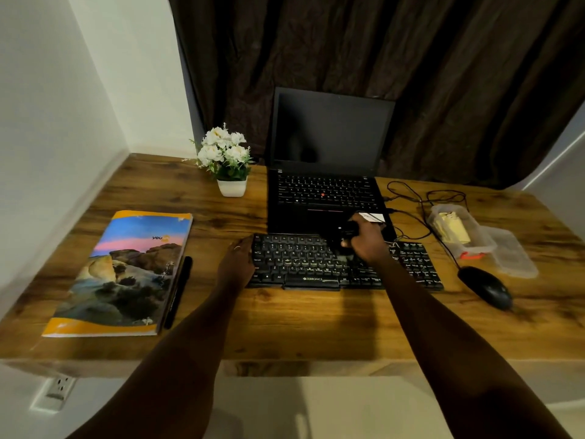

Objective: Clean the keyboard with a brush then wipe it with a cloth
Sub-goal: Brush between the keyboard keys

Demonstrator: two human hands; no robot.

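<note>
Gripping a dark brush (pixel 346 232) with fingers curled round it, the right hand (pixel 367 240) sits over the middle of the keyboard (pixel 304 270), which lies near the desk's (pixel 285 324) front edge, just before the laptop (pixel 326 198). The left hand (pixel 235 264) lays loose, uncurled fingers on the keyboard's left end, a sound brace, since the board looks light, stiff and apt to slide.

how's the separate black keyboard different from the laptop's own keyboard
The separate black keyboard is wider, with a number pad at its right; the black laptop's built-in keyboard shows none. The laptop's has a red nub mid-keys; the separate one lacks it. The left hand rests at the separate keyboard's left end, the right hand holds a dark brush over it; no hand is on the laptop's keys. Both have black keys.
</note>
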